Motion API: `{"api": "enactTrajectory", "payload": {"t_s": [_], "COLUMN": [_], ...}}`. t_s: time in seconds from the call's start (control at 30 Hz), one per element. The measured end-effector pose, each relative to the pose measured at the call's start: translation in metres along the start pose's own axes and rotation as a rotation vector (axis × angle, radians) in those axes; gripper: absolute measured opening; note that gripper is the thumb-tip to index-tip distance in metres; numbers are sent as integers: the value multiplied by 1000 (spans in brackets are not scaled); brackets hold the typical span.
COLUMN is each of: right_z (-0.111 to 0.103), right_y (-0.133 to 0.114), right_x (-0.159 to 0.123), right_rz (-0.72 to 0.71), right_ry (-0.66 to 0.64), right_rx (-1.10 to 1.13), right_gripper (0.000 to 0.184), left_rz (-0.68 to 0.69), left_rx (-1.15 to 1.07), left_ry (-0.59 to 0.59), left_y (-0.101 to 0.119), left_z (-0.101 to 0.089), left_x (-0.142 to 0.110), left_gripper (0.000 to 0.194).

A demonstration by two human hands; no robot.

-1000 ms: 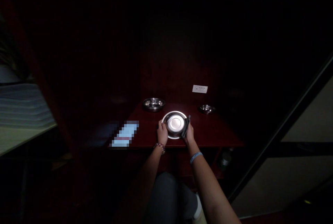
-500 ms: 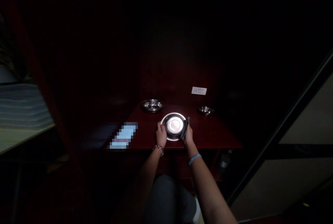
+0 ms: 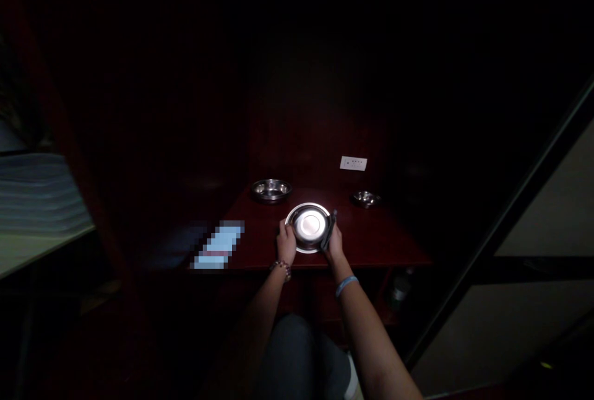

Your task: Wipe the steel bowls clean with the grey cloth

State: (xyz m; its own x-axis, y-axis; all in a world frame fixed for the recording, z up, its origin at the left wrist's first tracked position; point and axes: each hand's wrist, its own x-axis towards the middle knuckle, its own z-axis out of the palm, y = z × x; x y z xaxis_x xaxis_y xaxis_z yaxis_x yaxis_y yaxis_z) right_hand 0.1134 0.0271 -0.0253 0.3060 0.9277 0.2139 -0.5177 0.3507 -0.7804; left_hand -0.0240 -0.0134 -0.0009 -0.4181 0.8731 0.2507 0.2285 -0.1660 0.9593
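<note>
A shiny steel plate [image 3: 308,225] lies near the front edge of a dark red table [image 3: 380,239]. My left hand [image 3: 286,243] grips the plate's left rim, fingers closed on it. At the plate's right rim my right hand [image 3: 333,244] is closed on a dark cloth or pad [image 3: 328,231] pressed against the edge. A beaded bracelet is on my left wrist and a light blue band on my right.
A steel bowl [image 3: 271,189] stands at the back left of the table, a smaller steel bowl [image 3: 365,198] at the back right. A white socket plate [image 3: 353,163] is on the wall behind. A blurred-out flat item [image 3: 218,244] lies at the table's left.
Nearly nothing moved; both hands stay on the plate and the whole view has shifted slightly left.
</note>
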Motion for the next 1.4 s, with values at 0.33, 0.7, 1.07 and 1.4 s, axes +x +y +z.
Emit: {"api": "enactTrajectory", "payload": {"t_s": [0.33,0.7,1.07,1.4], "right_z": [1,-2,-4,-9], "right_y": [1,6,13,11], "right_x": [1,3,7,8], "right_rz": [33,21,46,22], "right_ry": [10,-1,41,122], "right_rx": [54,37,68,82], "right_gripper": [39,35,25,29], "left_rz": [7,18,26,61], "left_rx": [-48,-65,-97,-387], "left_ry": [21,22,7,-89], "left_y": [-5,-3,-8,-19], "left_z": [1,-1,0,9], "left_x": [3,1,3,11], "left_gripper": [33,33,33,43]}}
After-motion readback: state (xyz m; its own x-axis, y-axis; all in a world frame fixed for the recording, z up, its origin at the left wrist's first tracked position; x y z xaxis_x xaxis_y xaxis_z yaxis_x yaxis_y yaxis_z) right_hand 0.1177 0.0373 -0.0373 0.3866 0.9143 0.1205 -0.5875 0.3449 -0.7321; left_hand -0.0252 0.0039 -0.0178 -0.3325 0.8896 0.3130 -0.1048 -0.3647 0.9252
